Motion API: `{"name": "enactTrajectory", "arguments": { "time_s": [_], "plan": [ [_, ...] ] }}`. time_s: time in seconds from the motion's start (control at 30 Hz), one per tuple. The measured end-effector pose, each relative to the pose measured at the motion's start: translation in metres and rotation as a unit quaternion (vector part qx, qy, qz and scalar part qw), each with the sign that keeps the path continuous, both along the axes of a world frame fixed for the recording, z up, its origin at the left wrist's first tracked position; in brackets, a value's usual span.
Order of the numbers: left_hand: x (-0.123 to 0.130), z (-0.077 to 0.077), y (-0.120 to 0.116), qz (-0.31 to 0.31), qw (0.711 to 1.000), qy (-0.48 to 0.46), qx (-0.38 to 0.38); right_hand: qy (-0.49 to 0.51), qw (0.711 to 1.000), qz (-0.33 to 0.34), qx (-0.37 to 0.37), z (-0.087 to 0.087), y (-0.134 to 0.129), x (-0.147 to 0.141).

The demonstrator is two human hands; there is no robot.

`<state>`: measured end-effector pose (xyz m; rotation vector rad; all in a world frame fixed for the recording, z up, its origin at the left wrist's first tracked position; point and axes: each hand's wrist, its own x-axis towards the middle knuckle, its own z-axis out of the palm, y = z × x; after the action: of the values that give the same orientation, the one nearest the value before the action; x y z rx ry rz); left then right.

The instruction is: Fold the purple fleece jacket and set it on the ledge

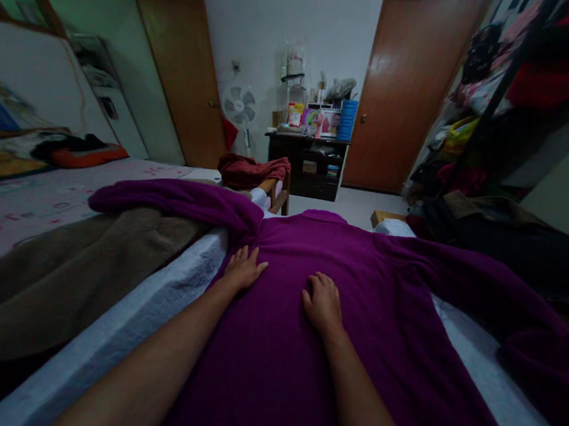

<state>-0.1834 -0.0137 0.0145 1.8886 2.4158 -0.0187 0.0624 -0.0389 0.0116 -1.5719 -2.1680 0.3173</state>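
A purple long-sleeved garment (270, 347) lies spread out on a surface with a pale cover (168, 296), its collar at the far end. One sleeve reaches left over a brown fuzzy cloth (85, 267); the other stretches to the right. My left hand (244, 270) rests on the garment near its left edge, fingers spread, holding nothing. Near the middle, my right hand (323, 302) lies on the fabric with its fingers slightly bent and apart, also holding nothing.
A bed with a patterned sheet (4, 217) is at the left. Beyond the garment stand a wooden chair (283, 196) with a reddish cloth, a fan (239, 105) and a dark cabinet (303, 181). Dark clothes (510, 243) are piled at the right, below hanging clothes (552, 85).
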Motion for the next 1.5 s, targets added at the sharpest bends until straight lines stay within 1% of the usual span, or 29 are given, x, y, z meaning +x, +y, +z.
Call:
{"name": "enactTrajectory", "arguments": {
  "time_s": [0.1,0.2,0.27,0.33,0.4,0.43,0.53,0.6,0.67,0.83,0.97,1.03,1.13,1.23,1.3,1.43,1.5],
  "plan": [
    [0.003,-0.002,0.002,0.023,1.0,-0.002,0.001,0.007,1.0,-0.002,-0.004,0.001,0.0,0.0],
    [0.013,0.004,0.004,0.026,1.0,0.004,0.002,0.008,1.0,-0.004,-0.011,0.003,0.0,-0.001],
    [0.023,0.011,0.008,0.004,1.0,0.008,0.011,0.007,1.0,-0.007,-0.015,0.004,-0.001,-0.001],
    [0.036,0.015,0.013,-0.039,0.999,0.003,0.023,0.005,1.0,-0.008,-0.016,0.005,-0.001,-0.002],
    [0.047,0.014,0.019,-0.08,0.996,-0.012,0.021,0.005,1.0,-0.009,-0.015,0.005,-0.001,-0.002],
    [0.052,0.011,0.022,-0.091,0.995,-0.02,0.017,0.006,1.0,-0.009,-0.014,0.005,-0.002,-0.002],
    [0.059,0.001,0.033,-0.083,0.996,-0.024,0.027,0.006,1.0,-0.014,-0.014,0.006,-0.002,-0.003],
    [0.059,-0.003,0.043,-0.066,0.997,-0.016,0.044,0.002,1.0,-0.016,-0.013,0.006,-0.002,-0.003],
    [0.057,-0.004,0.054,-0.057,0.997,-0.011,0.048,-0.002,1.0,-0.017,-0.014,0.006,-0.002,-0.005],
    [0.051,-0.002,0.08,-0.047,0.998,-0.009,0.045,-0.006,1.0,-0.027,-0.013,0.003,-0.002,-0.007],
    [0.05,0.001,0.094,-0.036,0.997,0.009,0.063,-0.003,1.0,-0.028,-0.009,0.002,-0.003,-0.008],
    [0.051,0.002,0.098,-0.048,0.995,0.019,0.081,0.002,1.0,-0.028,-0.01,0.002,-0.002,-0.007],
    [0.054,0.0,0.101,-0.099,0.99,0.023,0.099,0.015,0.999,-0.025,-0.015,0.005,0.001,-0.005],
    [0.054,-0.005,0.104,-0.138,0.986,0.019,0.089,0.026,0.999,-0.024,-0.032,0.008,0.004,-0.001],
    [0.052,-0.008,0.108,-0.144,0.986,0.017,0.077,0.02,0.998,-0.042,-0.035,0.01,0.006,0.002],
    [0.045,-0.011,0.119,-0.141,0.988,0.014,0.055,-0.027,0.994,-0.102,-0.04,0.008,0.007,0.004],
    [0.041,-0.012,0.125,-0.138,0.989,0.012,0.049,-0.046,0.992,-0.11,-0.051,0.005,0.007,0.003]
  ]
}}
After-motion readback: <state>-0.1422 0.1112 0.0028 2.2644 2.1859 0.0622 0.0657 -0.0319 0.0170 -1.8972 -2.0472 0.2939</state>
